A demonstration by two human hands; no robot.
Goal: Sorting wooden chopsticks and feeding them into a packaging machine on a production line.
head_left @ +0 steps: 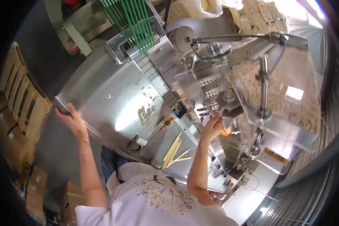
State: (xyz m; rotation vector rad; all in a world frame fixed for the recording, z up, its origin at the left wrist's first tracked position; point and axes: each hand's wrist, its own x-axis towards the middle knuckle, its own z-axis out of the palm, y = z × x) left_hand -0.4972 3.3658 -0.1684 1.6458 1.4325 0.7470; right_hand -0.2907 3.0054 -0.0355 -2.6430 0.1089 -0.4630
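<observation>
At the far left corner of a steel worktable, my left hand rests on the raised edge. Its fingers are spread and nothing is in them. On the right, my right hand reaches to the machine, its fingers closed. A pale, narrow tip shows at the fingertips, too small to name for certain. Left of my right forearm, several thin wooden sticks lie loosely on the table. A cable with an orange-yellow sensor-like end lies beyond them.
A clear hopper full of tan pieces stands at the right, with a metal rod before it. Green belts run into a roller unit at the back. Wooden pallets and cardboard boxes stand on the left floor.
</observation>
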